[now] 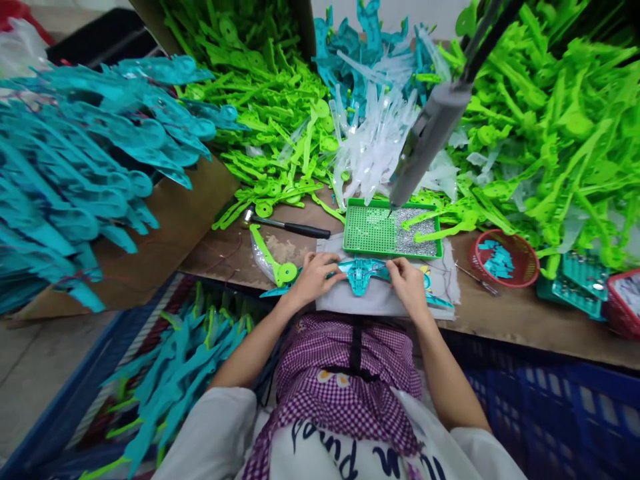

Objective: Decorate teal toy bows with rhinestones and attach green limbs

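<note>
A turquoise plastic part with long wing-like arms lies across a pale cloth right in front of me. Thin reddish wires run along its middle. My left hand is closed on the part's left arm, fingers pointing inward. On the other side, my right hand pinches at the right arm near the wires; whether a wire is also between the fingertips I cannot tell. Beside my left hand sits a lime-green part with a round disc end and a clear piece.
A grey electric screwdriver hangs above a green tray of small screws. A hammer lies left of it. A red basket holds turquoise bits. Piles of green parts, clear pieces and turquoise parts surround the table.
</note>
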Action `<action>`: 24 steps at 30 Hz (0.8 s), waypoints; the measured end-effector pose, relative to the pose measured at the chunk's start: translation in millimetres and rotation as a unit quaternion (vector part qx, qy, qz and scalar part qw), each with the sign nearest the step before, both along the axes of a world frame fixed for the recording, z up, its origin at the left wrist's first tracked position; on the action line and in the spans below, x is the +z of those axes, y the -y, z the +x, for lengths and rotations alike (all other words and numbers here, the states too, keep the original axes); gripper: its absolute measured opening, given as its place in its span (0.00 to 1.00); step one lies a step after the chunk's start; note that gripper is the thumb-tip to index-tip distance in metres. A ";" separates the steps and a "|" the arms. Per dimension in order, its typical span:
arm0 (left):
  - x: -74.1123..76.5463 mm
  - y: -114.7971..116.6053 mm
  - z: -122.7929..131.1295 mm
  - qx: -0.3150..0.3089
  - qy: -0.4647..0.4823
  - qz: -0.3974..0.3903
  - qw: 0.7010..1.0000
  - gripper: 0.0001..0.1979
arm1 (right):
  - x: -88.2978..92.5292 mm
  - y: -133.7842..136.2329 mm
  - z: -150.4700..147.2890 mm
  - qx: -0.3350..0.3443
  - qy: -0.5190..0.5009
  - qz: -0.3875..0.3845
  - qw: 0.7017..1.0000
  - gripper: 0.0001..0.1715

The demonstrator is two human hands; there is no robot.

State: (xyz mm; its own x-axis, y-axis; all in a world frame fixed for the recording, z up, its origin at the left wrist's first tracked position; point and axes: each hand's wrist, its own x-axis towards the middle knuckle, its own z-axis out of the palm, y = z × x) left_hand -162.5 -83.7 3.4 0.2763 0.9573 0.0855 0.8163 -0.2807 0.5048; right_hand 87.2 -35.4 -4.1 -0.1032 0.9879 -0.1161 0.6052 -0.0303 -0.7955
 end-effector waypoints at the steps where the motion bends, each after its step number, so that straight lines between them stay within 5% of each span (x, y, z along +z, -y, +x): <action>1: 6.5 0.9 2.7 0.011 0.003 0.005 1.000 0.09 | -1.6 0.0 1.1 0.001 -0.010 -0.002 1.000 0.22; 4: 28.0 -4.5 21.3 0.036 0.053 -0.003 0.998 0.12 | -7.8 0.5 2.6 0.006 -0.057 -0.005 0.998 0.23; 6: 37.2 -18.5 42.3 -0.009 0.093 -0.044 0.995 0.19 | -10.5 1.0 1.5 0.001 -0.094 -0.014 0.995 0.24; 9: 35.7 -48.5 76.0 -0.071 0.097 -0.100 0.988 0.19 | -6.4 2.8 2.3 -0.001 -0.119 -0.033 0.992 0.25; 12: 24.0 -67.7 93.4 -0.051 0.102 -0.121 0.986 0.10 | 7.0 7.1 20.5 0.035 -0.110 -0.019 0.993 0.26; 17: 12.6 -55.8 75.8 -0.010 0.214 -0.115 0.970 0.04 | 14.6 2.9 86.2 -0.114 0.074 0.121 0.983 0.27; 20: 9.5 -43.7 58.5 0.025 0.232 -0.098 0.967 0.04 | -0.1 -9.1 112.1 -0.065 0.236 0.095 0.965 0.23; 24: 1.6 -35.9 42.5 0.055 0.210 -0.082 0.973 0.11 | -9.0 -11.1 125.0 -0.012 0.306 0.081 0.948 0.18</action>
State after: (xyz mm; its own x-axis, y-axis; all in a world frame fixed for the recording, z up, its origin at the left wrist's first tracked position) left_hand -120.0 -47.8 5.0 0.1445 0.9894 0.0123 0.5493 -0.0905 0.8307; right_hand 212.2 -24.3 -13.0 -0.0420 0.9991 0.0060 0.9561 0.0420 -0.2901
